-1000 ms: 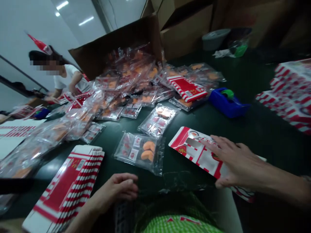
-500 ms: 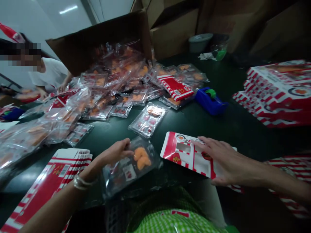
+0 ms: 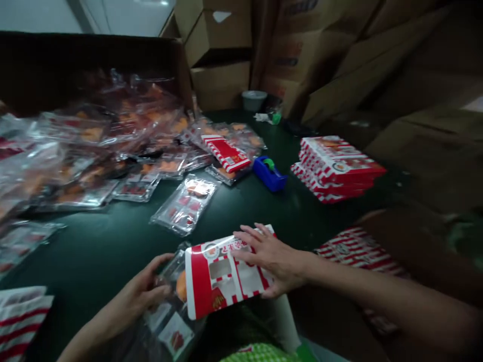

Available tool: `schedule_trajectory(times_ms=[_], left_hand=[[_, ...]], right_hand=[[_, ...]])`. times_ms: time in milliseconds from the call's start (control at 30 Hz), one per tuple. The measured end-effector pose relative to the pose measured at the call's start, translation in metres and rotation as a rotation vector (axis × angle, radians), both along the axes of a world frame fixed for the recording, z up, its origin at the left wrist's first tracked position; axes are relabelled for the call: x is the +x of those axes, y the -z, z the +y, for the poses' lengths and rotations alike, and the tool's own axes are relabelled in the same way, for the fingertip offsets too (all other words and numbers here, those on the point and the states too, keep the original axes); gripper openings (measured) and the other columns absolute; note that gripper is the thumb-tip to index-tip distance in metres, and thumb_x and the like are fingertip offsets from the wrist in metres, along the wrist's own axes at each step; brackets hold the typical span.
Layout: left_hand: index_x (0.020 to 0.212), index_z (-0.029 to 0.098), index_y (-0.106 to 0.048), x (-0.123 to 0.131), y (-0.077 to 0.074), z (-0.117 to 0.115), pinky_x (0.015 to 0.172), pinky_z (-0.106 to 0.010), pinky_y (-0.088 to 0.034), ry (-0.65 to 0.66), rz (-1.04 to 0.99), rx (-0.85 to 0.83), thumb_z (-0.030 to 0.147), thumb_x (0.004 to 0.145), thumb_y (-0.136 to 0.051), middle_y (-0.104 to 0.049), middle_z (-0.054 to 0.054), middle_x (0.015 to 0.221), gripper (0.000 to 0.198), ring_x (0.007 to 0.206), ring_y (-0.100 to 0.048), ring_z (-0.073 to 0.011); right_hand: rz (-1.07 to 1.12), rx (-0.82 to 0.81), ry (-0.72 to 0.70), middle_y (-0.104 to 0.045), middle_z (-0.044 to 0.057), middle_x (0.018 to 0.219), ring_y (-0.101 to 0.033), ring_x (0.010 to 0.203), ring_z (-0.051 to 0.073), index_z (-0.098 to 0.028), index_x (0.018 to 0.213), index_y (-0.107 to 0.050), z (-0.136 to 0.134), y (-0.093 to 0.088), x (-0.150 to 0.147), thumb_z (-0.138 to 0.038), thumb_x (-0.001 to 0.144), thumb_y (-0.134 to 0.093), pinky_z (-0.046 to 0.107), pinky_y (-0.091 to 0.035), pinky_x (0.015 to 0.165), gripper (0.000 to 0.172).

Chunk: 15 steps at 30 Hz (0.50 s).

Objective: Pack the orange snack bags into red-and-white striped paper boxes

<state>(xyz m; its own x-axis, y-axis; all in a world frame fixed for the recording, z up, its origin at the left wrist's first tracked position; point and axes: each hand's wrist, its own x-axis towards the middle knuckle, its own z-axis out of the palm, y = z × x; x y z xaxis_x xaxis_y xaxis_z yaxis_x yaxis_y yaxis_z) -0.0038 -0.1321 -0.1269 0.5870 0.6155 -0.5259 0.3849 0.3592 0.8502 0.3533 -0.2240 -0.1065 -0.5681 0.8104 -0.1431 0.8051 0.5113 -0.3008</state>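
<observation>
My left hand (image 3: pixel 138 294) grips a transparent plastic packet (image 3: pixel 168 306) holding orange pieces and small red-printed cards. My right hand (image 3: pixel 269 261) lies spread across a flat red-and-white printed carton (image 3: pixel 221 279) with a cut-out window. The carton's left end overlaps the packet, hiding part of it. Another packet (image 3: pixel 184 206) lies on the dark green table (image 3: pixel 113 246) ahead of my hands, apart from them.
A heap of plastic packets (image 3: pixel 101 136) spills from a brown cardboard box (image 3: pixel 37 65) at the left. Flat red-and-white cartons (image 3: pixel 335 168) are stacked at the right, past a blue tape dispenser (image 3: pixel 269 173). Cardboard boxes (image 3: pixel 219 50) stand behind the table.
My left hand has taken the packet and drawn it towards me. My right hand has brought the carton over the packet. The view has swung to the right.
</observation>
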Motion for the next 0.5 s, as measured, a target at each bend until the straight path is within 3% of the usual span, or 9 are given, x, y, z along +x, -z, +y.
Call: schedule_trajectory(times_ms=[133, 233, 300, 400, 500], left_hand=[[0.137, 0.027, -0.04, 0.003, -0.006, 0.012, 0.071, -0.03, -0.054, -0.009, -0.129, -0.219, 0.038, 0.079, -0.072, -0.07, -0.004, 0.102, 0.067, 0.083, -0.069, -0.0223], [0.136, 0.026, -0.047, 0.005, -0.014, 0.014, 0.085, -0.036, -0.053, 0.101, -0.21, -0.286, 0.038, 0.079, -0.071, -0.068, -0.006, 0.115, 0.064, 0.102, -0.066, -0.0274], [0.132, 0.023, -0.055, 0.011, -0.015, 0.018, 0.078, -0.031, -0.054, 0.244, -0.203, -0.212, 0.039, 0.08, -0.069, -0.07, -0.006, 0.109, 0.056, 0.097, -0.067, -0.0254], [0.119, 0.02, -0.067, 0.027, -0.012, 0.027, 0.052, -0.019, -0.047, 0.406, -0.098, 0.002, 0.04, 0.078, -0.069, -0.073, -0.004, 0.088, 0.045, 0.067, -0.063, -0.0163], [0.108, 0.018, -0.072, 0.03, -0.009, 0.038, 0.048, -0.02, -0.045, 0.384, -0.026, 0.135, 0.044, 0.074, -0.071, -0.074, -0.005, 0.085, 0.043, 0.061, -0.061, -0.0166]], right_hand=[[-0.076, 0.006, 0.257, -0.018, 0.022, 0.155, -0.007, 0.141, 0.047, -0.026, 0.149, -0.03, -0.002, 0.014, 0.006, -0.061, 0.065, -0.071, 0.072, -0.011, 0.103, 0.1], [-0.051, -0.007, 0.276, -0.016, 0.02, 0.156, -0.006, 0.143, 0.044, -0.027, 0.149, -0.028, -0.005, 0.023, 0.005, -0.064, 0.067, -0.069, 0.068, -0.017, 0.105, 0.099], [-0.035, 0.008, 0.209, -0.015, 0.02, 0.157, -0.005, 0.143, 0.044, -0.026, 0.149, -0.031, -0.004, 0.027, 0.0, -0.065, 0.065, -0.069, 0.066, -0.016, 0.107, 0.1], [-0.021, 0.016, 0.136, -0.015, 0.02, 0.157, -0.005, 0.143, 0.044, -0.024, 0.148, -0.033, -0.002, 0.029, -0.007, -0.067, 0.062, -0.071, 0.064, -0.016, 0.108, 0.104], [-0.003, 0.023, 0.16, -0.016, 0.021, 0.157, -0.004, 0.143, 0.042, -0.019, 0.15, -0.026, -0.001, 0.028, -0.01, -0.067, 0.063, -0.071, 0.063, -0.018, 0.109, 0.109]])
